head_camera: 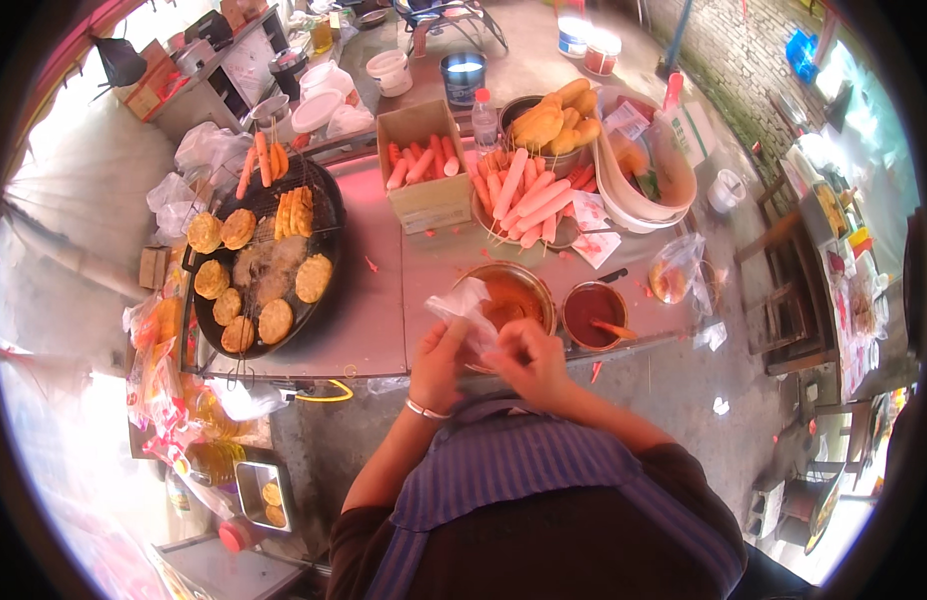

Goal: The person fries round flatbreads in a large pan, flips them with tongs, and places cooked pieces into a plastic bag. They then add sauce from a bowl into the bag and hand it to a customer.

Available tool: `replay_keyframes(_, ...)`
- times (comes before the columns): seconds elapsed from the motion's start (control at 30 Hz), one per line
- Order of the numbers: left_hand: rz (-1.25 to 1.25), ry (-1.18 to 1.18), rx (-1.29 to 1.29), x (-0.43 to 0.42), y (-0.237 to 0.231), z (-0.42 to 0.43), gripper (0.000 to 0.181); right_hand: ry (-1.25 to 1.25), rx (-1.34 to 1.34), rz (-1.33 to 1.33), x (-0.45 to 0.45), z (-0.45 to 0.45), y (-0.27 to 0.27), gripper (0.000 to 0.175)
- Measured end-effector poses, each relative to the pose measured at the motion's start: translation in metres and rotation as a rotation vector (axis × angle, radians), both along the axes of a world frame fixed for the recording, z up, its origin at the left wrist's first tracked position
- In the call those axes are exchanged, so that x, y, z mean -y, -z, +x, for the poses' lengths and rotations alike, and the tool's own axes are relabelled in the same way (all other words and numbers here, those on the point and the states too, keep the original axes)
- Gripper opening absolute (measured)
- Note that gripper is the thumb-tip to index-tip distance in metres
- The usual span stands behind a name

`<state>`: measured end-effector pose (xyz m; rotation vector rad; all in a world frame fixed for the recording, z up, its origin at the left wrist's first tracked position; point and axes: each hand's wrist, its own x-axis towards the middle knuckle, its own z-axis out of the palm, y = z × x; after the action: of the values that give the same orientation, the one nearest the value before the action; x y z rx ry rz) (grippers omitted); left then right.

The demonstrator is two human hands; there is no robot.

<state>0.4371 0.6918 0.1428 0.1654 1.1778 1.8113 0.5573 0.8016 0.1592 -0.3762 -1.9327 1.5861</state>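
My left hand (438, 361) pinches a thin white bag or sheet (463, 301), crumpled and held above the table's front edge. At its lower right edge the bent fingers of my right hand (535, 358) are closed, seemingly on the same piece. Just beyond both hands sits a round bowl of orange-red sauce (514, 296), partly covered by them. A smaller bowl of dark red sauce (586, 309) stands to its right, with an orange-brown utensil (613, 328) in it. Skewered pink sausages (535, 199) are heaped on a dish behind the bowls.
On the left, a large black pan (330, 217) holds round fried cakes (274, 321) in bubbling oil and a wire rack with fried strips (293, 212). A cardboard box of sausages (431, 199), a water bottle (484, 124) and a pot of battered skewers (557, 124) stand farther back.
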Motion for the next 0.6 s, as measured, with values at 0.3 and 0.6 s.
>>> replay_keyframes(0.3,0.137,-0.234,-0.16,0.007,-0.006,0.008,0.015,-0.055,0.102,-0.449,-0.02,-0.031,0.057,0.023)
replay_keyframes(0.6,0.44,-0.206,0.487,0.04,-0.005,-0.018,0.023,0.031,-0.084,-1.25,-0.031,-0.076,0.023,0.014)
